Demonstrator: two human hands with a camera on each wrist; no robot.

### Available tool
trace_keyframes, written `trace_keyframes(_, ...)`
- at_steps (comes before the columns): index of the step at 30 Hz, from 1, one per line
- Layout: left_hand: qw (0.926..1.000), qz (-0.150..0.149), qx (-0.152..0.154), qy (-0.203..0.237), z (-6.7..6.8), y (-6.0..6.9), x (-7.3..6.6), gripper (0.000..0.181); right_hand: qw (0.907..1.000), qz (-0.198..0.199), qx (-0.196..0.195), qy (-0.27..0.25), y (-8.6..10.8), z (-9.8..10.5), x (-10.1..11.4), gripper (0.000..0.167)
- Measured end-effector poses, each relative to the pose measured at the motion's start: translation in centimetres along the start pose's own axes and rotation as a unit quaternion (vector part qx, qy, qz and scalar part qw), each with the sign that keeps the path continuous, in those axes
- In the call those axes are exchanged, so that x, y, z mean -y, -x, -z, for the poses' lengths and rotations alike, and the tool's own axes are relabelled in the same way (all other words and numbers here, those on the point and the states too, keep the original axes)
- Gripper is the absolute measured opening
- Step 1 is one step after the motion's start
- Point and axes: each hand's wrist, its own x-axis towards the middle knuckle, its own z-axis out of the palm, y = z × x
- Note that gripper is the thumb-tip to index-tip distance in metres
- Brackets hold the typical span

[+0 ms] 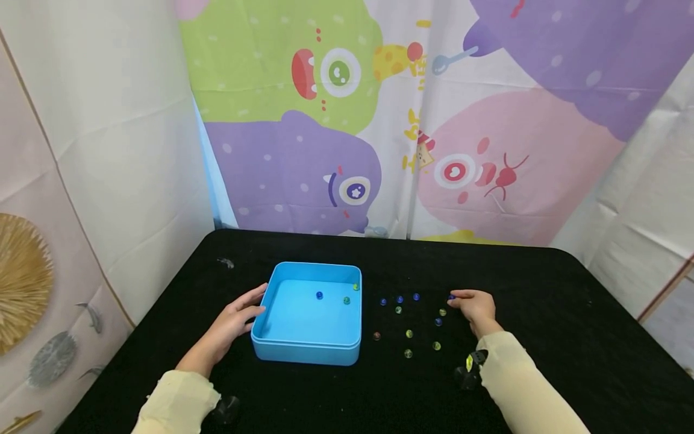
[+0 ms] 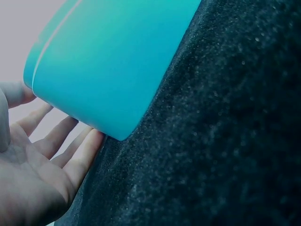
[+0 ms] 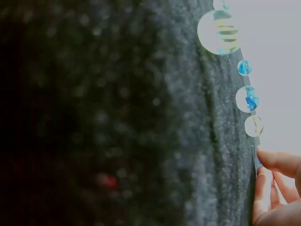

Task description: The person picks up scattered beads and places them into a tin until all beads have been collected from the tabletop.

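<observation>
A blue square box (image 1: 306, 354) stands on the black table, with a blue marble (image 1: 319, 295), a green marble (image 1: 346, 300) and a yellow-green marble (image 1: 355, 287) inside. My left hand (image 1: 233, 325) rests against the box's left side, its extended fingers (image 2: 84, 153) touching the outer wall. To the right of the box, my right hand (image 1: 477, 310) pinches a blue marble (image 1: 451, 296) between thumb and fingertips at the tabletop. That marble is mostly hidden by the fingers in the right wrist view.
Several loose glass marbles lie between the box and my right hand, among them a reddish marble (image 1: 376, 336) and a yellow one (image 1: 436, 346). A patterned curtain (image 1: 325, 175) hangs behind the black tabletop (image 1: 547, 337).
</observation>
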Motion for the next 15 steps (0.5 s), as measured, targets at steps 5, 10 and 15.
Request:
trace_keyframes(5, 1.0000, 0.000, -0.001, 0.001, 0.1, 0.0, 0.0, 0.055, 0.9994, -0.020, 0.003, -0.028, 0.1, 0.0, 0.0, 0.037)
trace_keyframes(10, 1.0000, 0.000, 0.000, 0.000, 0.1, 0.0, -0.1, 0.055, 0.9974, -0.039, 0.005, -0.061, 0.4, -0.4, 0.2, 0.040)
trace_keyframes(15, 1.0000, 0.003, 0.000, 0.000, 0.1, 0.0, -0.1, 0.055, 0.9942, -0.049, 0.012, -0.094, 0.8, -1.1, 0.6, 0.041)
